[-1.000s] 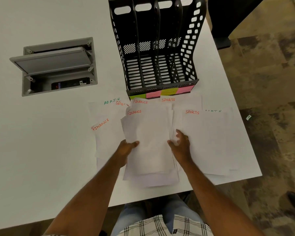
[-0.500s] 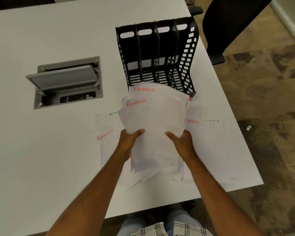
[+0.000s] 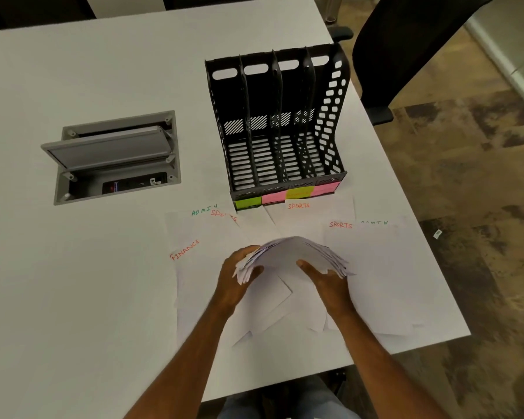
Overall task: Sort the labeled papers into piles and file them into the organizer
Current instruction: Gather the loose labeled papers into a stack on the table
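Note:
Both hands hold one stack of white papers (image 3: 288, 255) upright on its edge, its top bowed over, above loose sheets on the table. My left hand (image 3: 239, 278) grips its left side and my right hand (image 3: 324, 281) grips its right side. Loose sheets lie around: one marked FINANCE (image 3: 185, 250) at the left, one marked ADMIN (image 3: 204, 209), two marked SPORTS (image 3: 341, 225) toward the right. Behind them stands the black organizer (image 3: 280, 128), its slots holding nothing, with green, pink and yellow sticky notes (image 3: 288, 196) along its front.
A grey cable box (image 3: 112, 157) with its lid raised is sunk into the white table (image 3: 73, 282) at the left. A black office chair (image 3: 406, 46) stands at the far right corner. The table's right edge runs close to the loose sheets.
The hands gathered a stack off the table, lifted it with the FINANCE labels facing up, then tipped it upright on its edge nearer to me.

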`<state>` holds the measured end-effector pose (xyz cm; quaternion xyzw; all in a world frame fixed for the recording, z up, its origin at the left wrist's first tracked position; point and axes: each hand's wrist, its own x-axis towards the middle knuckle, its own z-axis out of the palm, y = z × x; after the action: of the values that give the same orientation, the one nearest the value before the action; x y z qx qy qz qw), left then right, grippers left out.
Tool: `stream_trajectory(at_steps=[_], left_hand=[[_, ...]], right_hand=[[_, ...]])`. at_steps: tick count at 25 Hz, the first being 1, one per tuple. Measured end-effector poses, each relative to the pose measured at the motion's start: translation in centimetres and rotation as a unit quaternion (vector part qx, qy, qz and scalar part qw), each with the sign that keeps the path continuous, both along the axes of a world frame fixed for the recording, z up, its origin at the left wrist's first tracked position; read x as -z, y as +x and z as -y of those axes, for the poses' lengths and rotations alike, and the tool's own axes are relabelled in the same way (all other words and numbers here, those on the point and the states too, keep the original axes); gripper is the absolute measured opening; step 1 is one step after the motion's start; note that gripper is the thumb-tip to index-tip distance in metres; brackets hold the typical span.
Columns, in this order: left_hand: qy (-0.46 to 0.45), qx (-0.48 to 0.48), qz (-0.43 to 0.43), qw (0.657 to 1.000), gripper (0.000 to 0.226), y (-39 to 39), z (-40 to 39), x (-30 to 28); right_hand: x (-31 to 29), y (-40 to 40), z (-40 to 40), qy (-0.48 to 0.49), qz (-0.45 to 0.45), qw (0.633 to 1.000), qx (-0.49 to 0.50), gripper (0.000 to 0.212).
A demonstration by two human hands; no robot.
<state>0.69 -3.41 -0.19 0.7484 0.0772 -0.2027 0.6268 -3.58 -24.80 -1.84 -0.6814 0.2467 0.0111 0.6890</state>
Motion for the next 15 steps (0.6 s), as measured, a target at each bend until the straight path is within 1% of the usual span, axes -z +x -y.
stream_trajectory(at_steps=[2,3,4,5,6,7,9,10,12,13,15], left_hand=[[0.064,-0.016,0.001,0.998,0.035,0.4,0.4,0.3],[0.074,-0.026,-0.009,0.997,0.034,0.5,0.4,0.3],[0.067,-0.028,-0.018,0.997,0.033,0.6,0.3,0.4],[0.056,-0.023,-0.028,0.998,0.030,0.4,0.2,0.6],[0.048,-0.018,-0.040,0.998,0.029,0.3,0.0,0.7],[0.033,-0.023,-0.045,0.998,0.031,0.2,-0.3,0.7],[-0.014,-0.082,-0.040,0.996,0.033,0.3,-0.8,0.6],[-0.028,-0.114,-0.046,0.992,0.030,0.4,-1.2,0.5],[-0.028,-0.155,-0.058,0.986,0.019,0.7,-2.6,0.8],[-0.024,-0.175,-0.064,0.982,0.020,0.6,-3.5,1.2],[-0.019,-0.228,-0.091,0.969,0.035,0.0,-5.4,2.4]], right_hand=[[1.4,0.3,0.0,-0.010,-0.022,1.000,0.009,0.049],[2.0,0.5,0.0,-0.020,-0.039,0.999,0.016,0.055],[2.3,0.7,0.1,-0.027,-0.059,0.998,0.018,0.057],[2.5,0.8,0.2,-0.034,-0.066,0.997,0.019,0.051],[2.3,1.1,0.3,-0.037,-0.058,0.997,0.019,0.042],[1.8,1.4,0.2,-0.047,-0.044,0.998,0.016,0.038],[0.1,1.9,-0.2,-0.095,-0.005,0.995,-0.010,0.044],[-0.9,2.3,-0.7,-0.130,0.022,0.991,-0.029,0.044],[-2.2,3.2,-2.2,-0.193,0.057,0.977,-0.067,0.040],[-2.2,3.9,-3.1,-0.209,0.060,0.973,-0.083,0.039],[-1.6,5.0,-5.1,-0.227,0.043,0.966,-0.120,0.036]])
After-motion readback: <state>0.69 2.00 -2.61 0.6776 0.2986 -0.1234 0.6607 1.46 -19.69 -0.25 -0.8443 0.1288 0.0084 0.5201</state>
